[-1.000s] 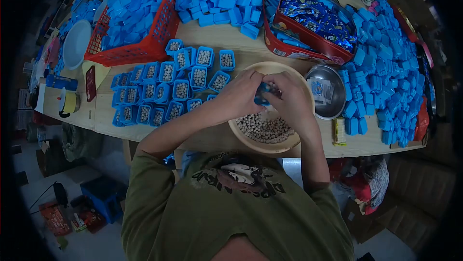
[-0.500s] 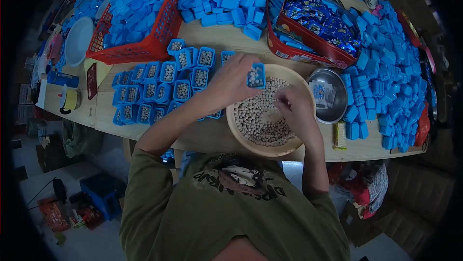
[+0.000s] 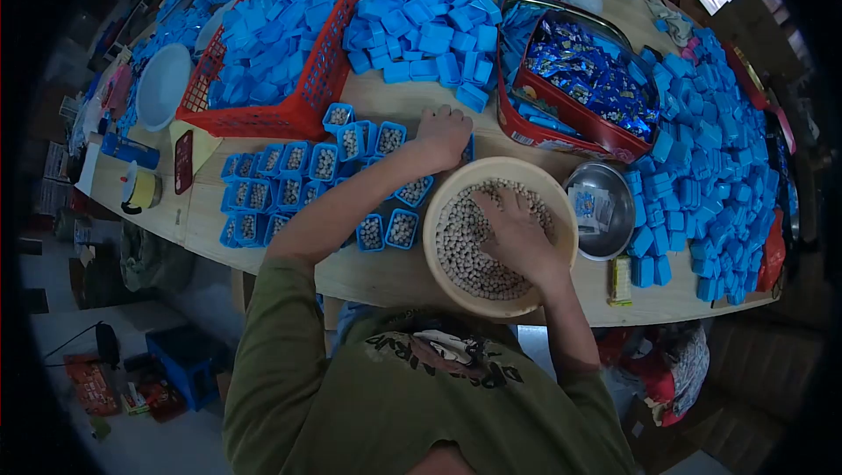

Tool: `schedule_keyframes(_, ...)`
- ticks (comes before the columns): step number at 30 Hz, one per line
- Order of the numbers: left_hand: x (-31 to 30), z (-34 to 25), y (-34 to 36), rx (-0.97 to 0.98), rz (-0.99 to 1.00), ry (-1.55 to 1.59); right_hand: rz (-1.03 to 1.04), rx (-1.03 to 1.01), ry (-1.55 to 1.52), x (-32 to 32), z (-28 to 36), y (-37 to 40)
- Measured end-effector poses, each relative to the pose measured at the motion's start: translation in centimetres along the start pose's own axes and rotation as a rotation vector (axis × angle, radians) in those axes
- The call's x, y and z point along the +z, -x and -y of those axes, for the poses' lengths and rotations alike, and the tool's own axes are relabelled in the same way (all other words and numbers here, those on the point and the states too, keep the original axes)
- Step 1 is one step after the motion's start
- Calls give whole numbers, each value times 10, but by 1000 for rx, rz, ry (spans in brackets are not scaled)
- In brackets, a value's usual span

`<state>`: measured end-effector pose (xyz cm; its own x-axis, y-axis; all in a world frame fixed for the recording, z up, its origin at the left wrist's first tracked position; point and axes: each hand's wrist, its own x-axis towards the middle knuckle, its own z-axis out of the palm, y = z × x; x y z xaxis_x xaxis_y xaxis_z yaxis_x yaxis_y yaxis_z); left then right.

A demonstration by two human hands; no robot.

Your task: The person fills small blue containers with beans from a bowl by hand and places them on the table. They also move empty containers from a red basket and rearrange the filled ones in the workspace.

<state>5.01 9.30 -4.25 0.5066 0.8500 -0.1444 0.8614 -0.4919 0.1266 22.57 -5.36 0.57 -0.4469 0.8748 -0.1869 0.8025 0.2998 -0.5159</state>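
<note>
My left hand (image 3: 444, 136) is at the upper left of a cream bowl, its fingers curled around a small blue box (image 3: 470, 149). Most of that box is hidden behind the hand; only a blue edge shows. Inside the bowl (image 3: 432, 251), my right hand (image 3: 516, 235) lies over small pale round balls (image 3: 467, 256) with its fingers spread, touching them. Left of the bowl stand several blue boxes filled with the same balls (image 3: 403, 228), some under my left forearm.
A red basket (image 3: 254, 123) of blue boxes stands at the back left, beside a loose pile (image 3: 430, 32). Red tins (image 3: 548, 142) with blue packets are behind the bowl. A metal bowl (image 3: 621, 242) and a large blue pile (image 3: 702, 168) lie to the right.
My left hand has moved from above the bowl's rim back toward the table with the blue box. My right hand has gone from a closed pinch to spread fingers on the balls.
</note>
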Motion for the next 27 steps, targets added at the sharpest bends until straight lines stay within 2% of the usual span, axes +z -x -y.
schedule_keyframes(2,0,9,-3,17,22,-26,46,-24,5,2,-2,-3)
schedule_keyframes(4,-28,20,2,-29,-149,153,92,-43,6,8,-7,-4)
schedule_keyframes(6,-24,61,-22,-102,-326,77,97,-43,20,19,-15,-4)
schedule_keyframes(8,-22,98,-41,-275,-267,-110,137,-39,57,22,-12,-3)
schedule_keyframes(12,-12,127,-50,-255,-178,-131,231,-59,41,36,-21,-5)
schedule_keyframes(14,-5,127,-55,-242,-221,-182,199,-87,37,35,-21,-2)
schedule_keyframes(16,-8,124,-56,-229,-163,-170,179,-115,31,33,-21,3)
schedule_keyframes(18,-11,126,-57,-225,-110,-163,325,-15,-46,28,-23,0)
schedule_keyframes(21,-16,133,-50,-299,-126,13,299,-107,-227,20,-26,2)
schedule_keyframes(23,-22,135,-37,-120,-140,-32,276,-100,-255,16,-26,3)
schedule_keyframes(27,-21,135,-36,-152,-75,-16,145,-152,-367,8,-27,5)
